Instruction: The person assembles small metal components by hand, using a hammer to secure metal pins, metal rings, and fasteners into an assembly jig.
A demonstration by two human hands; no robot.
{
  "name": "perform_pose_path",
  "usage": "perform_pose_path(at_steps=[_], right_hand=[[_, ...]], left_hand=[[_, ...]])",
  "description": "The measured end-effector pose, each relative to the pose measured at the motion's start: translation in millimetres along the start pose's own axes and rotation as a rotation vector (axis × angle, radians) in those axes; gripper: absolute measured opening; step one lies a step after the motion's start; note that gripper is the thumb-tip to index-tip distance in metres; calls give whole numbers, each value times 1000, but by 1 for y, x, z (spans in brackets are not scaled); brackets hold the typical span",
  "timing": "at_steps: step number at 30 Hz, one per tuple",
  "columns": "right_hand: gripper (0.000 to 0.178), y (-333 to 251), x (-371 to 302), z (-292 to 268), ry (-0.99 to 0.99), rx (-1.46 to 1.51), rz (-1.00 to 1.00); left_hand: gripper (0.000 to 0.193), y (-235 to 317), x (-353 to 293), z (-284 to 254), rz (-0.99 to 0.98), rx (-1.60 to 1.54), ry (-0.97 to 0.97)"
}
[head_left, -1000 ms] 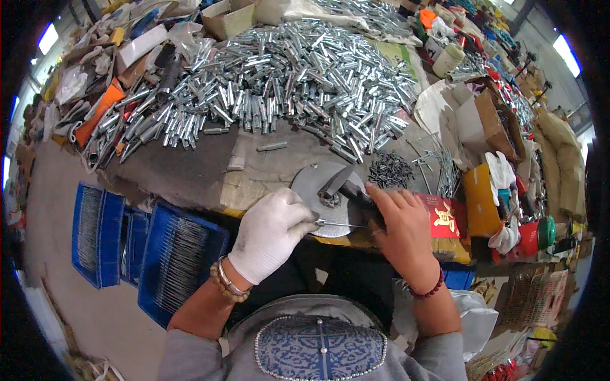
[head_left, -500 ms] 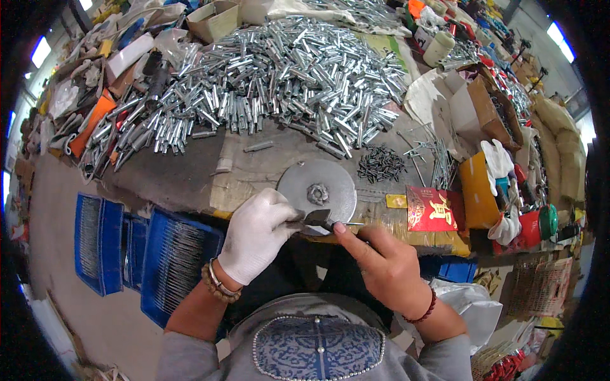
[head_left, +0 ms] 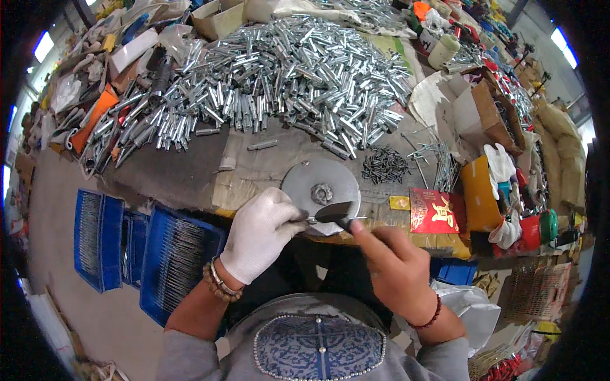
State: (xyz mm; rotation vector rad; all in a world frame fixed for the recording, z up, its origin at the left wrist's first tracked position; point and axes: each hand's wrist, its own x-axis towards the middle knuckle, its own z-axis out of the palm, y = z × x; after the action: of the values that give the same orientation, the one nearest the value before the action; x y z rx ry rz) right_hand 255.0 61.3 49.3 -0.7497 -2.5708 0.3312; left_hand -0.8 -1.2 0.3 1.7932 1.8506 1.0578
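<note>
My left hand (head_left: 264, 235), in a white glove, is closed, pinching a thin metal rod (head_left: 361, 218) whose end juts out to the right over the near edge of a round grey metal disc (head_left: 298, 184). My bare right hand (head_left: 400, 270) is wrapped round the handle of a small dark hammer (head_left: 335, 211). The hammer's head is above the rod, just right of my gloved fingertips; whether they touch cannot be told. A rough knob (head_left: 321, 193) rises at the disc's middle. My fingers hide the rod's other end.
A big heap of shiny metal tubes (head_left: 286, 76) covers the bench behind. Small dark pieces (head_left: 385, 164), thin rods (head_left: 438, 155) and a red packet (head_left: 435, 211) lie to the right. Blue bins (head_left: 181, 254) of rods stand left; a yellow box (head_left: 480, 193) stands at the right.
My right hand has shifted slightly right and down, and the hammer's head has lifted and swung a little. My left hand keeps its pinch on the rod. The whole view has shifted slightly.
</note>
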Motion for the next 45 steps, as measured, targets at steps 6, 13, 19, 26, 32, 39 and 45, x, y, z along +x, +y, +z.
perform_pose_path(at_steps=[6,13,19,26,32,39,45], right_hand=[[64,-5,1,1,353,96,-88],[74,17,8,13,6,303,129],[63,21,23,24,-4,-83,18],[36,-10,1,34,-233,275,256],[29,-19,-5,45,-367,859,520],[36,-37,-5,59,-438,869,584],[50,-37,-4,58,-329,726,404]], left_hand=[[12,-4,2,-3,51,-27,21],[14,-4,3,-5,16,-37,-29],[14,-13,0,-13,43,-23,-47],[24,-8,-5,-7,174,143,162],[40,17,-44,26,-410,-414,213],[57,27,-55,23,-624,-799,185],[60,4,-56,27,-423,-817,334]])
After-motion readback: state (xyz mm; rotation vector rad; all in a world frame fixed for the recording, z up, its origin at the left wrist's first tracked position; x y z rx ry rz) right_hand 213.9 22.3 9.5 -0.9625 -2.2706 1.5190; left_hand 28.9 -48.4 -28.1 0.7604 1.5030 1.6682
